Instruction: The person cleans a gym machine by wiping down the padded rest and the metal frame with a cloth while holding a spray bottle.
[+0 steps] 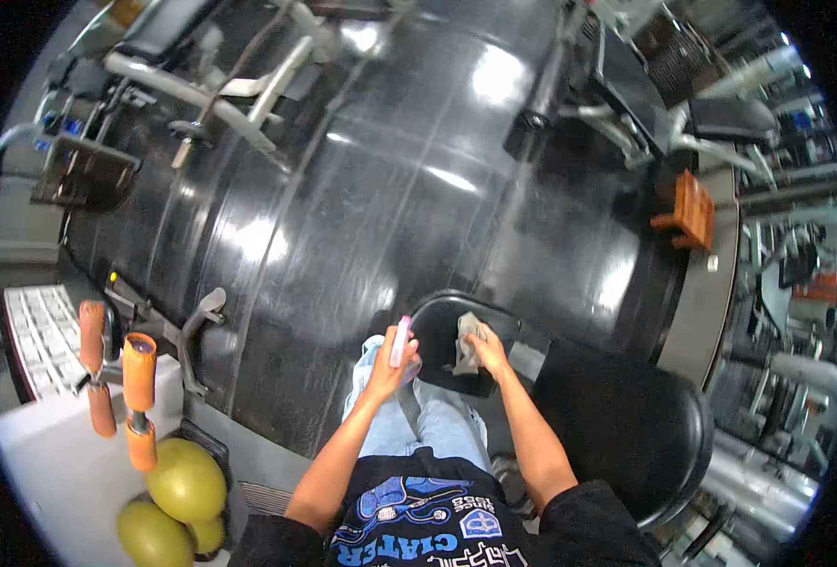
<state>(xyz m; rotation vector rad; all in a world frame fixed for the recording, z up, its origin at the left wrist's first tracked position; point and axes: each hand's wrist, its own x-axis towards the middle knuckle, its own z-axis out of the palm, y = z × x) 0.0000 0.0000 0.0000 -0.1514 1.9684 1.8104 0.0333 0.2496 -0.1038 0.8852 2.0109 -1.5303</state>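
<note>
My left hand [387,367] is closed around a small spray bottle [401,338] with a pinkish-white top and a see-through body, held above my lap, just left of a black padded seat [447,312]. A crumpled grey-beige cloth [467,345] is gripped in my right hand [487,350], over that seat. The cloth looks pressed against the padding, though its underside is hidden. To the right of the seat stands a larger black backrest pad [617,425].
Yellow-green balls [187,480] and orange foam handles [140,373] are at the lower left. Weight machines [220,94] stand at the upper left, and a bench [626,85] at the upper right. An orange-brown wooden stool [692,213] is at right. Shiny black flooring [390,208] stretches ahead.
</note>
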